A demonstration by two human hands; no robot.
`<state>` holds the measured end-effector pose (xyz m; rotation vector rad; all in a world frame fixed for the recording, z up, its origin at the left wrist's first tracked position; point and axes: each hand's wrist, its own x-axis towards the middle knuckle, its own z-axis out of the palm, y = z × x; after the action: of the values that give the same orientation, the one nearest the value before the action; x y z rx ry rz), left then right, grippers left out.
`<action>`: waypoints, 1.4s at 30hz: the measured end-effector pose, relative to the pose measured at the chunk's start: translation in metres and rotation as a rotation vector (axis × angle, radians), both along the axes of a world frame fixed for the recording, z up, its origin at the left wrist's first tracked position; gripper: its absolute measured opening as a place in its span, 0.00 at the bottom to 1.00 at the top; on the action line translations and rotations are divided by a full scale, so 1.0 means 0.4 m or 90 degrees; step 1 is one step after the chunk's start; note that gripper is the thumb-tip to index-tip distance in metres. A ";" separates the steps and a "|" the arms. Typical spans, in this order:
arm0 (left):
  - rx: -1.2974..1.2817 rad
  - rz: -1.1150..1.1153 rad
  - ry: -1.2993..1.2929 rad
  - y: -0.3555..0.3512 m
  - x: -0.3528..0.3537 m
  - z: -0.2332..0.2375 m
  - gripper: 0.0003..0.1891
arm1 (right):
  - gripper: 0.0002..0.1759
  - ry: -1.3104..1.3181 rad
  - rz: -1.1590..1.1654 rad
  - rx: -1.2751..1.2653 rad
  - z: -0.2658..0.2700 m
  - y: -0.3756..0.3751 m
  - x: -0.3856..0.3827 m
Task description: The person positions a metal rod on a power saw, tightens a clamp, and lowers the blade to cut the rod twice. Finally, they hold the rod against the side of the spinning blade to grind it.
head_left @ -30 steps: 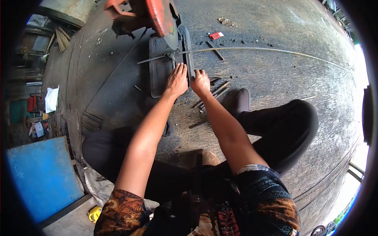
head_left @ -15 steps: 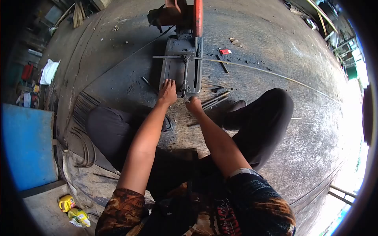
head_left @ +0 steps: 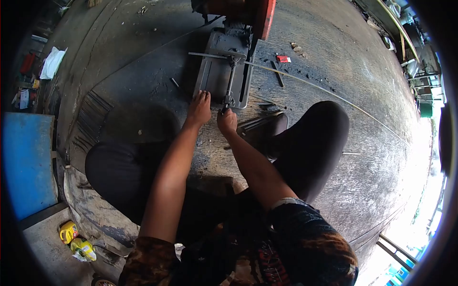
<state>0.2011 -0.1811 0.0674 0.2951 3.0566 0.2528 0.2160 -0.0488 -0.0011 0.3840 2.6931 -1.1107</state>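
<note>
The person sits on the concrete floor [head_left: 362, 62] with both arms stretched forward to a cut-off saw. The left hand [head_left: 199, 108] lies flat and open, fingers spread, on the near edge of the saw base [head_left: 214, 76]; it grasps nothing. Just to its right, the right hand [head_left: 227, 120] is clenched around the crank handle [head_left: 226, 106], which sticks out at the near end of the clamp screw [head_left: 231, 81]. The screw runs straight away from that hand, across the base, to the clamp.

Beyond both hands, at the far end of the base, the orange blade guard [head_left: 265, 14] stands raised. A long thin rod [head_left: 334, 93] sits in the clamp ahead of the right hand and runs off far to that hand's right across the floor.

Close to the right of the right hand, a few short rods [head_left: 257, 121] lie on the floor by the person's bent leg. A small red packet [head_left: 283, 58] lies farther ahead and to the right.

Well off to the left of the left hand lie a white cloth [head_left: 51, 62] and a blue board [head_left: 26, 162]; a yellow bottle [head_left: 68, 231] sits behind them, near the person's side.
</note>
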 end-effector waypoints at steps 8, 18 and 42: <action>0.044 0.018 0.035 -0.069 0.021 -0.046 0.26 | 0.21 -0.008 -0.015 0.002 0.054 0.003 -0.011; 0.028 0.140 -0.005 -0.227 -0.028 -0.097 0.22 | 0.21 -0.134 0.410 0.000 -0.062 -0.181 0.009; -0.013 0.265 -0.155 -0.421 0.051 -0.102 0.26 | 0.19 -0.018 0.475 0.210 -0.099 -0.415 -0.126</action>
<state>0.2213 -0.3493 0.0265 -0.3532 2.8418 0.2535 0.1655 -0.2149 -0.0407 -0.5247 2.6061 -0.4442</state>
